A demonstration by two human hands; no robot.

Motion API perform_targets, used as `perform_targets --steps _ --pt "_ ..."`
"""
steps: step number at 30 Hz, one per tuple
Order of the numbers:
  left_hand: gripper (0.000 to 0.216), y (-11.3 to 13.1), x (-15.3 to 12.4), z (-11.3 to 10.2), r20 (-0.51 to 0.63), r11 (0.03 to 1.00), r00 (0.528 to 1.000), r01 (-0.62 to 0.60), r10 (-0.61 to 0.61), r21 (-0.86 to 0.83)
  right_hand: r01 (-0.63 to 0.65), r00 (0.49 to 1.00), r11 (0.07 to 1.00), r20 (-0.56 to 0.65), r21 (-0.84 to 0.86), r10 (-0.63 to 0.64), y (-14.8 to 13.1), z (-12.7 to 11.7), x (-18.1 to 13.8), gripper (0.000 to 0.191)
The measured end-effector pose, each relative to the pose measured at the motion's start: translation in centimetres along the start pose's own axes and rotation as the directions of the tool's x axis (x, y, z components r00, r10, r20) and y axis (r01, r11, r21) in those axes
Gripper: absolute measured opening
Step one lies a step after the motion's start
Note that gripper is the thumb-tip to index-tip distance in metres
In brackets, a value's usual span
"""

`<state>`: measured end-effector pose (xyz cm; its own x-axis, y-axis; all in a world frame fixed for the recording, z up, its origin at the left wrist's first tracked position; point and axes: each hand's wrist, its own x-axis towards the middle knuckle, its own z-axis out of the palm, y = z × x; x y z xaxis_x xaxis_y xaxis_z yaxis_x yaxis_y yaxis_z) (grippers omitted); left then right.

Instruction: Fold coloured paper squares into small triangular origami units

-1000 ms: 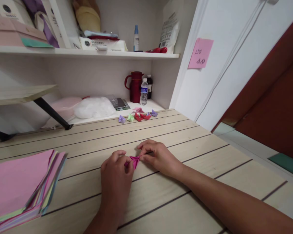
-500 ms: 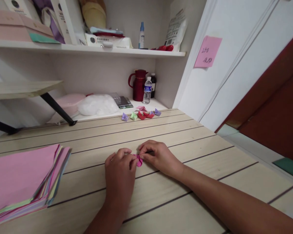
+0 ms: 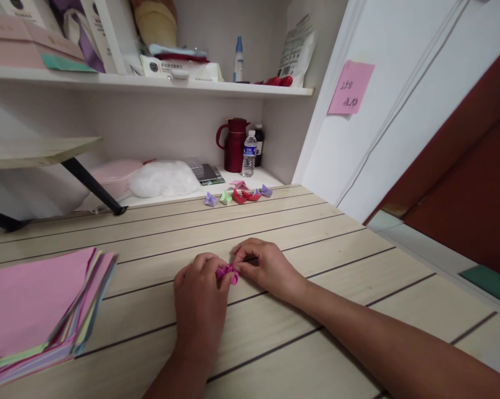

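Both hands pinched on a small magenta paper fold at the middle of the table.

I see my left hand (image 3: pixel 200 296) and right hand (image 3: pixel 264 266) meeting fingertip to fingertip, each gripping the magenta paper piece (image 3: pixel 227 272) just above the wooden table (image 3: pixel 275 221); its exact shape I can't quite make out. A stack of coloured paper sheets (image 3: pixel 37 310) lies well to the left, and a row of finished folded pieces (image 3: pixel 238 195) sits at the far edge.
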<state>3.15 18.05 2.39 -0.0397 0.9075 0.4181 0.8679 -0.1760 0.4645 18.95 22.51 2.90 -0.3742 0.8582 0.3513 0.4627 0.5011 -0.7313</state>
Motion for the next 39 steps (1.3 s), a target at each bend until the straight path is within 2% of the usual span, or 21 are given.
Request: perform_targets --steps 8,13,17,23,28,30,33,36,39 --pt "0.011 -0.31 0.01 0.31 -0.011 0.999 1.0 -0.014 0.013 -0.039 0.027 1.0 1.0 -0.011 -0.001 -0.027 0.12 0.18 0.01 0.021" --pt "0.018 -0.33 -0.02 0.29 -0.031 0.998 0.999 -0.04 0.038 -0.049 -0.039 0.999 0.999 -0.022 0.033 0.04 0.11 0.12 0.04 0.02" --pt "0.02 -0.41 0.03 0.29 -0.046 0.996 0.999 -0.006 0.002 -0.089 -0.052 0.997 0.998 -0.046 0.037 0.054 0.15 0.26 0.0 0.016" --pt "0.02 -0.7 0.25 0.34 -0.008 0.988 0.997 0.08 -0.082 -0.132 0.03 0.999 0.997 -0.04 0.066 -0.028 -0.07 0.42 -0.07 0.02" --pt "0.022 -0.9 0.02 0.32 -0.009 0.99 0.997 0.081 -0.083 -0.116 0.136 0.991 0.983 -0.036 0.123 -0.133 -0.44 0.6 -0.37 0.031" --pt "0.021 -0.84 -0.07 0.24 -0.017 0.992 0.997 0.076 -0.078 -0.102 0.157 0.987 0.985 0.002 0.074 -0.158 -0.57 0.63 -0.54 0.029" --pt "0.02 -0.66 -0.15 0.1 -0.026 0.995 0.998 0.063 -0.066 -0.083 0.191 0.981 0.978 0.027 -0.087 -0.19 -0.6 0.56 -0.69 0.029" --pt "0.018 -0.54 -0.18 0.0 -0.028 0.997 0.999 0.043 -0.045 -0.064 0.209 0.978 0.946 0.035 -0.248 -0.207 -0.51 0.43 -0.7 0.025" --pt "0.017 -0.58 -0.17 -0.01 -0.025 0.998 0.999 0.031 -0.033 -0.051 0.214 0.977 0.916 0.059 -0.34 -0.206 -0.46 0.37 -0.65 0.022"
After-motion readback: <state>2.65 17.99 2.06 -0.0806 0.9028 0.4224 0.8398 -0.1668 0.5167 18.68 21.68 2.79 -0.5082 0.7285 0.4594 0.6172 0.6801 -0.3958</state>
